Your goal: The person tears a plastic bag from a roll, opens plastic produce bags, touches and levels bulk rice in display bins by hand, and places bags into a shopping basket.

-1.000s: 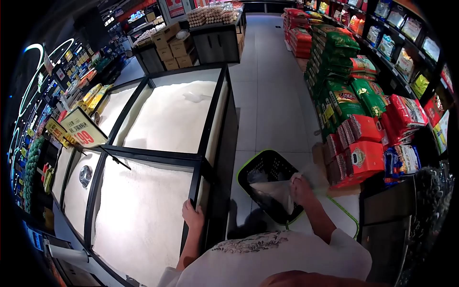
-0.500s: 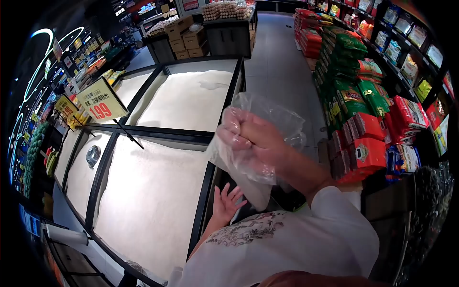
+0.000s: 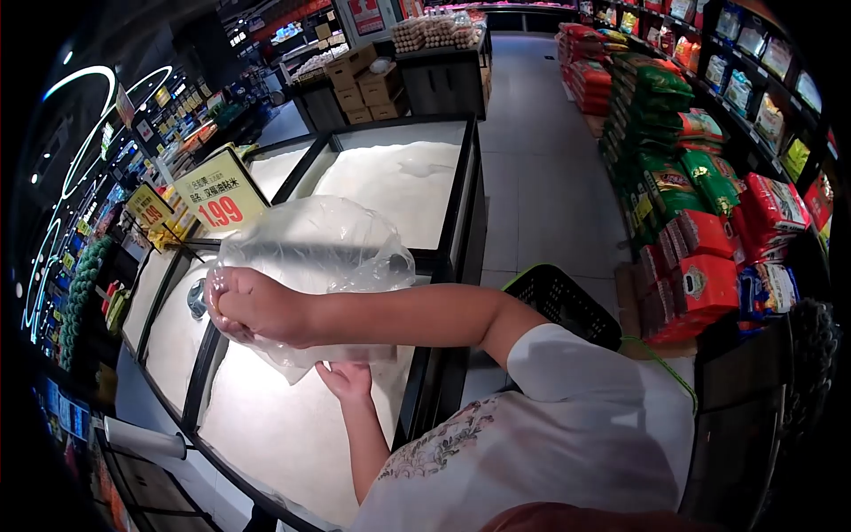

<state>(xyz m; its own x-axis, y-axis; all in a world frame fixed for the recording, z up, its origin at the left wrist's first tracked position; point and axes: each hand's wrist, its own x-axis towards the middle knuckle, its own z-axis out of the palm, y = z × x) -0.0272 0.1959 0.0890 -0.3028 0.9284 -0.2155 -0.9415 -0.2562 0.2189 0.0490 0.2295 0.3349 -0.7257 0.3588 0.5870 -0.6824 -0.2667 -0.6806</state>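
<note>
My right hand (image 3: 253,306) is closed round the gathered top of a clear plastic bag (image 3: 328,235), whose film spreads above and below the fist. My right arm reaches across to the left, over the bins of white grain (image 3: 275,434). Just beneath the bag is my left hand (image 3: 346,379), palm up with its fingers apart; the bag partly hides the fingertips. A round metal object (image 3: 197,299) lies in the grain left of my right fist.
Price signs (image 3: 220,191) stand on the bins. Behind my right elbow, a black basket with green trim (image 3: 567,306) rests on the floor. Stacked red packages (image 3: 700,288) and green sacks (image 3: 651,97) line the right side. Cartons (image 3: 377,84) stand at the back.
My right hand has lifted the bag out of the basket and carried it left over the bins. My left hand has let go of the bin's edge and opened beneath the bag.
</note>
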